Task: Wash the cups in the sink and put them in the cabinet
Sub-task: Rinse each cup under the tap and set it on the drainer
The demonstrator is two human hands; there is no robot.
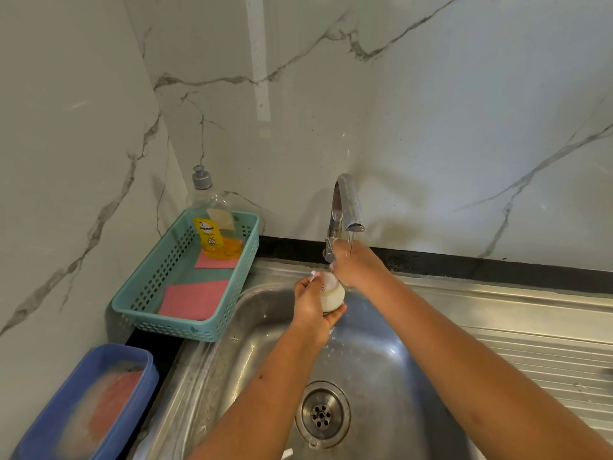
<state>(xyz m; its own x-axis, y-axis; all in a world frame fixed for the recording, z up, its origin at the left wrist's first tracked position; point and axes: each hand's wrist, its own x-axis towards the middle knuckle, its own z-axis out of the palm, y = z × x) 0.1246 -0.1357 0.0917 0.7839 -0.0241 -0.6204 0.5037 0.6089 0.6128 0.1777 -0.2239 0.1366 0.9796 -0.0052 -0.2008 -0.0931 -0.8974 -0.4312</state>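
**Marble-walled sink: a cup is being washed under the tap**

Marble walls are backing the table, where a blue tub is sitting at far left and a teal basket is holding a soap bottle and pink cloths. Over the steel sink, the left hand is cradling the cup from below, its fingers curling round the glass. The cup is hanging above the basin just under the spout, looking milky with suds. It is lying tilted, its long axis running from the left palm up and away toward the wall. The mouth seems to be pointing at the right hand, though that end is hidden. Water from the tap is falling on the back of the right hand; whether its fingers are curled I cannot tell.

The washing step is under way, probably the rinse. The next move is likely calling for tipping the mouth down to drain, then a firm hold on the wet glass toward the cabinet, which is not in view.
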